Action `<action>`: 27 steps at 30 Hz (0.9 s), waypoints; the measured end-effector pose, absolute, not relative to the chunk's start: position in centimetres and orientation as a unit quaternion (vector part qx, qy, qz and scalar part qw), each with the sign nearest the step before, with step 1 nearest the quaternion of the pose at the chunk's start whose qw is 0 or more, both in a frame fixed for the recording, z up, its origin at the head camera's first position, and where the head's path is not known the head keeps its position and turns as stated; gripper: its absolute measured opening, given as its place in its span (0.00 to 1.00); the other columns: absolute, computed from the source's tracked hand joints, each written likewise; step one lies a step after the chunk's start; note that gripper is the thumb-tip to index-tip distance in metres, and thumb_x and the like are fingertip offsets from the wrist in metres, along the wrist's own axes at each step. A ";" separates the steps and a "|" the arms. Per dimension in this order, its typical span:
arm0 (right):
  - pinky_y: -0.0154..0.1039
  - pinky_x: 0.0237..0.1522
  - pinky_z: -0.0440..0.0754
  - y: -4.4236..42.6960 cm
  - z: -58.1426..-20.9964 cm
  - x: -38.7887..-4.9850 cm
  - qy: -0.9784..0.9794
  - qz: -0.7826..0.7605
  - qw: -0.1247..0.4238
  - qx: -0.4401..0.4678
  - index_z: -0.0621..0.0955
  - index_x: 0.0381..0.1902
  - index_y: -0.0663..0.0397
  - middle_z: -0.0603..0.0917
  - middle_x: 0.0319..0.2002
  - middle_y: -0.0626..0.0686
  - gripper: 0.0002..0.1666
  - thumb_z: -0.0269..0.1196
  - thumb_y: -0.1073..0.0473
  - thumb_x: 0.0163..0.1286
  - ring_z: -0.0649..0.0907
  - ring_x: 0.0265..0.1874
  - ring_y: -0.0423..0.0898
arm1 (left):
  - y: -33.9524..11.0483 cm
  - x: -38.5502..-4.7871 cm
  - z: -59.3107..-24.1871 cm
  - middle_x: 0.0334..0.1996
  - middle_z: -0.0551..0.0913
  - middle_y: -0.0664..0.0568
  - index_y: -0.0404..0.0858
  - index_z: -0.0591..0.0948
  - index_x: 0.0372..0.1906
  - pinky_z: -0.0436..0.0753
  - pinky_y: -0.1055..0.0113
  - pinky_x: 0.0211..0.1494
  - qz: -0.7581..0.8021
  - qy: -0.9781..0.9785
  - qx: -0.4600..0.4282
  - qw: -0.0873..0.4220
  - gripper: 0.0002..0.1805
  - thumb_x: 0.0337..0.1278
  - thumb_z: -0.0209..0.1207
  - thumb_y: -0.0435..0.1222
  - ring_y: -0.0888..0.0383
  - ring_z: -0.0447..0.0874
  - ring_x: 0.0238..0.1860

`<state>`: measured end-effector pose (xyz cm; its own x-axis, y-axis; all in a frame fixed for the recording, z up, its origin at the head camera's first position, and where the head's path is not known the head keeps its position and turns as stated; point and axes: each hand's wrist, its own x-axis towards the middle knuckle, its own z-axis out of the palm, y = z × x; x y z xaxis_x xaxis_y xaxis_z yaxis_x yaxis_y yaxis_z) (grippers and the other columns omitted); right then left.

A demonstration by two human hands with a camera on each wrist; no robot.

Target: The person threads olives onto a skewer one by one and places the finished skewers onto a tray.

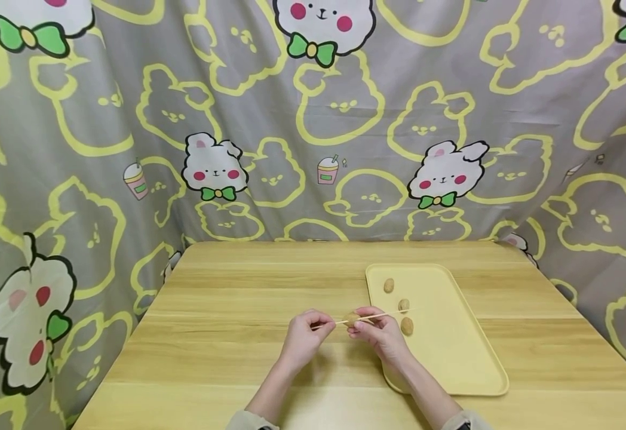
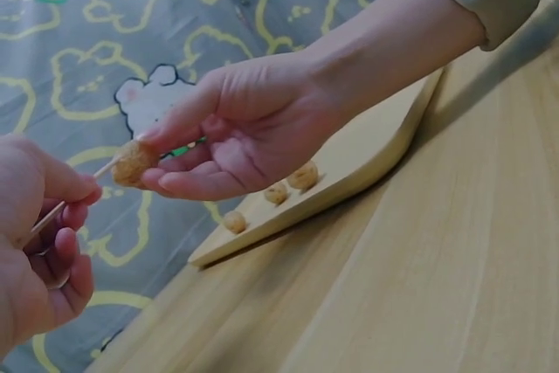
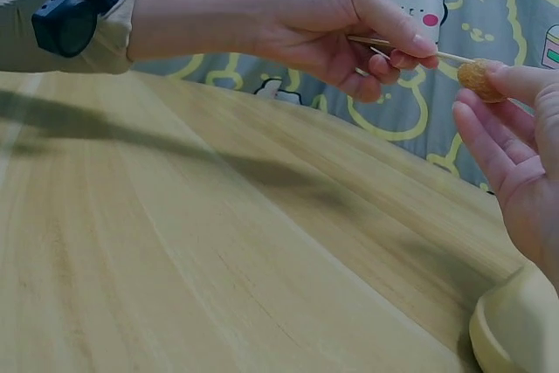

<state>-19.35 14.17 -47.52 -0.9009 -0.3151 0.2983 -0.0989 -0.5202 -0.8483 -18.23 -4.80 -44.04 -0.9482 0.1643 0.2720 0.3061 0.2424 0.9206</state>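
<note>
The left hand [image 1: 303, 339] pinches a thin wooden stick [image 3: 452, 57] between thumb and fingers. The right hand [image 1: 387, 341] grips a rough brown ball [image 2: 134, 163] with its thumb and fingertips. One end of the stick meets the ball's side; how deep it sits cannot be told. In the head view a thin pale length of stick [image 1: 385, 314] also shows across the right hand, pointing at the tray. Both hands are held above the table, a short gap between them.
A yellow tray [image 1: 453, 358] lies on the wooden table [image 1: 211, 334], right of centre, partly under the right forearm. Three brown balls, one of them [image 1: 407, 326] nearest the right hand, rest along its left side. A patterned grey curtain [image 1: 291, 119] hangs behind the table.
</note>
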 end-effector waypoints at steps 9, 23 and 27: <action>0.36 0.39 0.80 13.9 -47.1 -19.1 0.482 -0.849 0.054 -0.210 0.80 0.40 0.55 0.84 0.33 0.52 0.16 0.52 0.77 0.63 0.84 0.33 0.44 | -5.0 -17.1 -41.7 0.27 0.81 0.45 0.27 0.83 0.29 0.75 0.73 0.30 -0.604 -0.784 -0.136 0.049 0.04 0.50 0.62 0.27 0.62 0.75 0.28; 0.38 0.38 0.81 17.2 -45.8 -19.3 0.658 -0.745 -0.016 -0.107 0.65 0.52 0.87 0.84 0.34 0.47 0.25 0.59 0.74 0.61 0.83 0.35 0.42 | -6.6 -18.4 -43.3 0.28 0.81 0.46 0.28 0.83 0.30 0.75 0.73 0.32 -0.599 -0.788 -0.133 0.052 0.03 0.51 0.62 0.26 0.63 0.75 0.29; 0.34 0.37 0.80 19.6 -45.3 -19.6 0.706 -0.704 -0.056 -0.051 0.70 0.50 0.84 0.84 0.32 0.48 0.22 0.60 0.73 0.60 0.82 0.33 0.40 | -7.1 -18.4 -43.4 0.28 0.81 0.49 0.30 0.84 0.30 0.75 0.74 0.31 -0.603 -0.786 -0.125 0.061 0.04 0.51 0.63 0.29 0.65 0.74 0.29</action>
<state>-19.60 19.58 -45.31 -0.9887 0.0068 0.1500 -0.1500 0.0040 -0.9887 -18.40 -7.08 -43.42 -0.9616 0.1225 0.2455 0.2688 0.2415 0.9324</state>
